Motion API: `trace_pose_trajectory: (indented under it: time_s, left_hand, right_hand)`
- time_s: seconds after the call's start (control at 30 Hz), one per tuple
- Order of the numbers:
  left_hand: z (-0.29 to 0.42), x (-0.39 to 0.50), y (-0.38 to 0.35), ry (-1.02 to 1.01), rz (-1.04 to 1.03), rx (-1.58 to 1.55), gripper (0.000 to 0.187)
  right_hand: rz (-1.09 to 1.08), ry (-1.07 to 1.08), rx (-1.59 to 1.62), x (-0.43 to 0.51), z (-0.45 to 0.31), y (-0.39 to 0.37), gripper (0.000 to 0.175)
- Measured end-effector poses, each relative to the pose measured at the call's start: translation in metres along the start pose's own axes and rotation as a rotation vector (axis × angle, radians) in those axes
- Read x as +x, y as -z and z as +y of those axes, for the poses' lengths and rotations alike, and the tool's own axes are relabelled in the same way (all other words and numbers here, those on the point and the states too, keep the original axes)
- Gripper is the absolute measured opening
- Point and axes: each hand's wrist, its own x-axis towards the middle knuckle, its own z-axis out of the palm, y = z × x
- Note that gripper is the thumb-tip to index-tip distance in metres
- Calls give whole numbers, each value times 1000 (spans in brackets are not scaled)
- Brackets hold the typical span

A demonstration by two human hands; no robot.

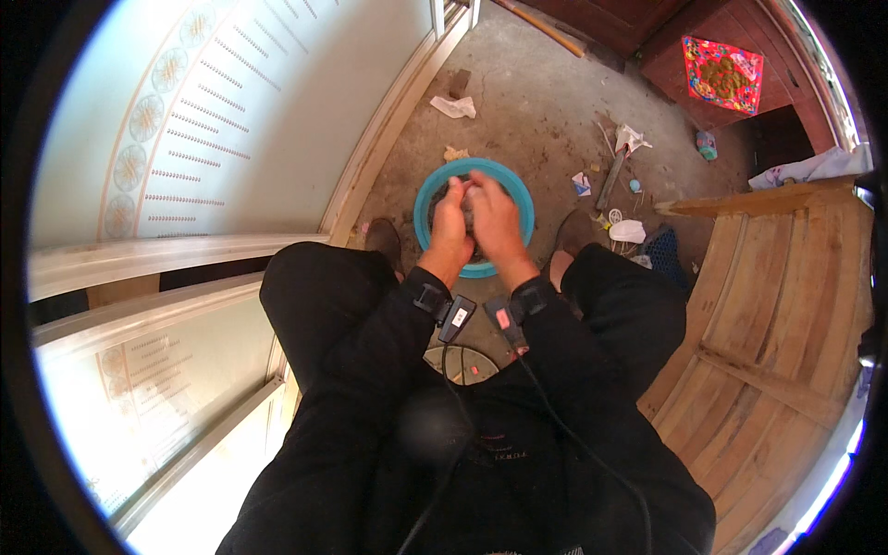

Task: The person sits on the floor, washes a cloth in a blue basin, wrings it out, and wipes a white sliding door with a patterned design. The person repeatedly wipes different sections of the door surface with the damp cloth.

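Observation:
A round turquoise plastic basin [525, 201] stands on the floor between the person's shoes, with something dark inside it that I cannot make out. Over the basin, my left hand [449, 225] and my right hand [492, 215] are brought together, the fingers curled and facing each other. A pinkish patch shows between the fingertips; whether it is skin or a held thing is unclear. The right fingers are blurred. Both palms are hidden. Straps with small dark devices and cables are worn on both wrists.
A slatted wooden bench [756, 298] stands at the right, a patterned glass panel [277, 104] at the left. Crumpled paper [454, 107], a stick [610, 182] and a blue mesh thing [664, 255] lie on the floor. A patterned red cloth or sheet [746, 59] is at upper right.

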Motion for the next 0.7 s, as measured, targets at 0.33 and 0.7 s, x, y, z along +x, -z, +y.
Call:
trace_pose_trajectory:
  time_s: [0.33,0.7]
  left_hand:
    - [5,-3,-8,57,71,-96,55]
    - [0,25,13,208,118,-116,41]
  right_hand:
    - [-58,351,-192,2,9,8,30]
    - [108,549,-230,-5,26,-2,23]
